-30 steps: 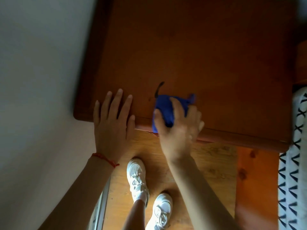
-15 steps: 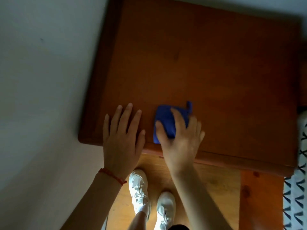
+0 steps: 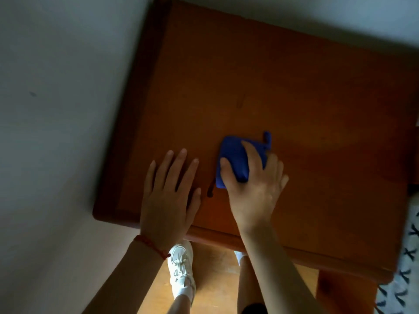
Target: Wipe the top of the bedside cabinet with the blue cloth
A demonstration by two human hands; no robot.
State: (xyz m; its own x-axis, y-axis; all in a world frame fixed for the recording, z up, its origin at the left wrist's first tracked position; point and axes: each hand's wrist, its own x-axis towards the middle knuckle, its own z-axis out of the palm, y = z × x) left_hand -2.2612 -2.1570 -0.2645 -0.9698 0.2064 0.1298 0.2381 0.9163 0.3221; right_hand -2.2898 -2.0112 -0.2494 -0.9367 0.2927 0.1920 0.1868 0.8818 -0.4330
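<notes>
While the right hand (image 3: 251, 177) presses the folded blue cloth (image 3: 235, 155) flat against the top of the bedside cabinet (image 3: 294, 87), the main risk appears to be uneven coverage. The cloth is a small pad and sits close to the front edge, so the far half of the top, toward 12 and 1 o'clock, and the strip by the wall (image 3: 56, 109) at 9 o'clock could be missed if the strokes are kept short. A small loop on the cloth sticks out at its 1 o'clock corner; it could drag or fold under and leave a streak. A dark mark (image 3: 210, 189) lies on the wood just beside the cloth's 7 o'clock corner, between the two hands, and a light pass might smear it rather than lift it. Since the cloth is only pinned from above, with thumb and fingers spread over it and slightly curved around its near end, a fast stroke could let it slip out or bunch up.

The left hand (image 3: 167, 196) rests open and flat on the cabinet top, fingers straight and pointing to 12 o'clock, holding nothing. The cloth lies at 2 o'clock from that hand, near but not touching it. It sits under the right hand's fingers, its far edge showing beyond the fingertips.
</notes>
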